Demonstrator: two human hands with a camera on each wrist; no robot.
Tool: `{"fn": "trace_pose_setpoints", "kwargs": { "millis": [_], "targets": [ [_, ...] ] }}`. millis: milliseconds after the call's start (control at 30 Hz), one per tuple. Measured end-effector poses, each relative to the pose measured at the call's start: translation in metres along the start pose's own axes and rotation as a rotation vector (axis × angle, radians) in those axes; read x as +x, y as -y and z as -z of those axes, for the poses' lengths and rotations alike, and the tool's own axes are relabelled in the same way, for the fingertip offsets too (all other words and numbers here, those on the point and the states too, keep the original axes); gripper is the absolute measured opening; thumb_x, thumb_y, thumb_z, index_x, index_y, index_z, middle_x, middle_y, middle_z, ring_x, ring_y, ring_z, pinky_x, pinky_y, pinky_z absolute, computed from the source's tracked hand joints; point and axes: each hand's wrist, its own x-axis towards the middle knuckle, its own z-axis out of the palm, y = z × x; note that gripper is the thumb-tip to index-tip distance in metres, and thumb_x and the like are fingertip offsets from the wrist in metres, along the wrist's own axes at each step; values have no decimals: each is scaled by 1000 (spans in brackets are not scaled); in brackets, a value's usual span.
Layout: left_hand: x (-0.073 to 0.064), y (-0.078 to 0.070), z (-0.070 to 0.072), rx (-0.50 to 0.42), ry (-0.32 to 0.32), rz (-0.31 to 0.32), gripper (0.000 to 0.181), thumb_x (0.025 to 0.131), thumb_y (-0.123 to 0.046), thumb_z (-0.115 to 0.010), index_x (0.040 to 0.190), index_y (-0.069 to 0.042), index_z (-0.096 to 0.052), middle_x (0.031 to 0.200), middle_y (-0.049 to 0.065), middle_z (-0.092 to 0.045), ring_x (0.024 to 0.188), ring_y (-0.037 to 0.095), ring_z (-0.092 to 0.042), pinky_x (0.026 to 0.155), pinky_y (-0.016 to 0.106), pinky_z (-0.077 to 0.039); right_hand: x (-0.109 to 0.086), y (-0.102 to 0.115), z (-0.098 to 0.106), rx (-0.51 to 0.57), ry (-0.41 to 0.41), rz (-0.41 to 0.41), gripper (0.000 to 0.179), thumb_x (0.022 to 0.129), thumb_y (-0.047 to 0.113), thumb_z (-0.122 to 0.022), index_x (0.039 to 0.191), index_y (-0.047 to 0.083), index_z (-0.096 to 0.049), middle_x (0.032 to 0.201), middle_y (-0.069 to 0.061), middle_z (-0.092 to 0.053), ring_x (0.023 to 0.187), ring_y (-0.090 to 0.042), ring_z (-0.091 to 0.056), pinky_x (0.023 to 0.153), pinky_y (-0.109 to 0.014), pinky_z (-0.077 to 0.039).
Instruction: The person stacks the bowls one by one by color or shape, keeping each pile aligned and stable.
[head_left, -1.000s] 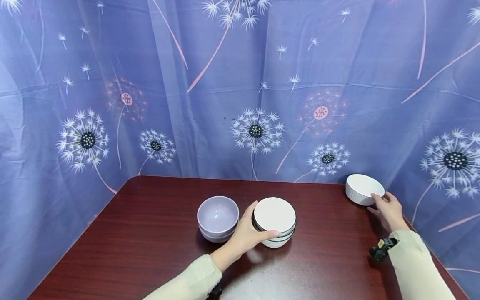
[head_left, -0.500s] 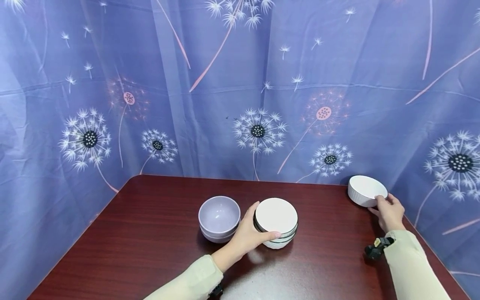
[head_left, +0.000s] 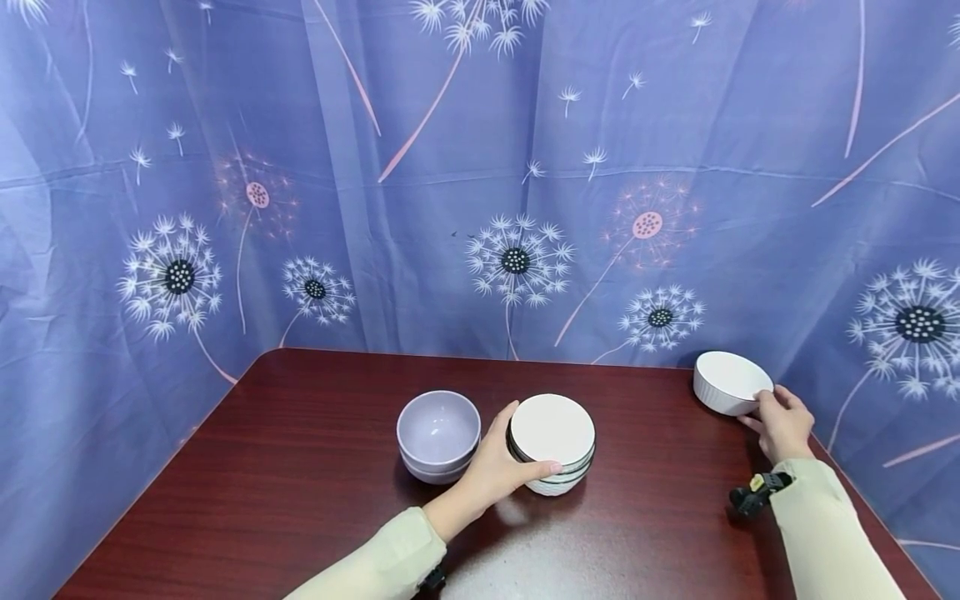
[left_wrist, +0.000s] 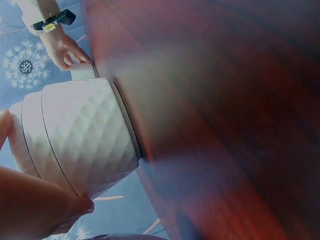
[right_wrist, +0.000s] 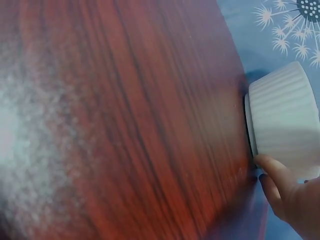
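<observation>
In the head view my left hand (head_left: pixel 498 467) grips a stack of white bowls (head_left: pixel 553 429) with dark rims, thumb on the near side and fingers around the left side. The left wrist view shows the dimpled outside of these bowls (left_wrist: pixel 90 125), nested upright on the table. My right hand (head_left: pixel 785 427) holds a white ribbed bowl (head_left: pixel 727 385) by its near right side at the table's far right corner. In the right wrist view, fingertips (right_wrist: pixel 267 162) lie low against the ribbed bowl (right_wrist: pixel 285 120), near its base.
Two nested lilac bowls (head_left: pixel 438 433) stand just left of the white stack, close to my left hand. The dark red wooden table (head_left: pixel 300 467) ends at a blue dandelion-print curtain (head_left: pixel 420 250) behind and at both sides.
My right hand has shifted slightly to the right along the ribbed bowl's rim, its wrist turning a little. The head view has moved slightly. My left hand and both stacks stay put.
</observation>
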Motion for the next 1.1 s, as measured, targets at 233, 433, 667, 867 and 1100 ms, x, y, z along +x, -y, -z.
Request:
{"fn": "trace_pose_setpoints", "kwargs": {
  "millis": [233, 433, 667, 867, 1100],
  "targets": [
    [0, 0, 0, -1, -3, 2, 107, 64, -34, -90, 149, -10, -31, 148, 12, -39, 133, 33, -38, 104, 54, -34, -3, 0, 3, 37, 49, -11, 64, 89, 1, -44, 151, 6, -26, 73, 11, -52, 57, -3, -60, 53, -27, -56],
    [0, 0, 0, -15, 0, 5, 106, 64, -33, -90, 150, -10, -31, 148, 12, -38, 134, 32, -37, 105, 53, -33, -5, 2, 4, 60, 113, -25, 69, 90, 1, -41, 154, 5, -14, 65, 12, -55, 56, -6, -62, 53, -28, -56],
    [-1, -1, 1, -15, -2, 6, 106, 64, -33, -90, 149, -9, -31, 148, 12, -39, 134, 33, -37, 105, 53, -33, -11, 5, 5, 63, 165, -6, 70, 90, -1, -42, 154, 4, -13, 67, 13, -58, 58, -7, -63, 55, -28, -56],
    [0, -1, 1, -18, 3, 11, 106, 64, -33, -90, 149, -11, -31, 148, 11, -38, 134, 33, -36, 105, 54, -33, -14, 7, 8, 60, 245, 26, 70, 91, -2, -41, 153, 0, -9, 70, 13, -61, 62, -8, -64, 57, -29, -57],
    [1, 0, 1, -23, 1, 6, 106, 64, -33, -90, 149, -10, -31, 149, 12, -38, 134, 33, -36, 105, 55, -33, -19, 12, 7, 48, 363, 65, 73, 93, -2, -42, 152, -1, 1, 76, 14, -59, 68, -8, -65, 63, -29, -57]
  ]
}}
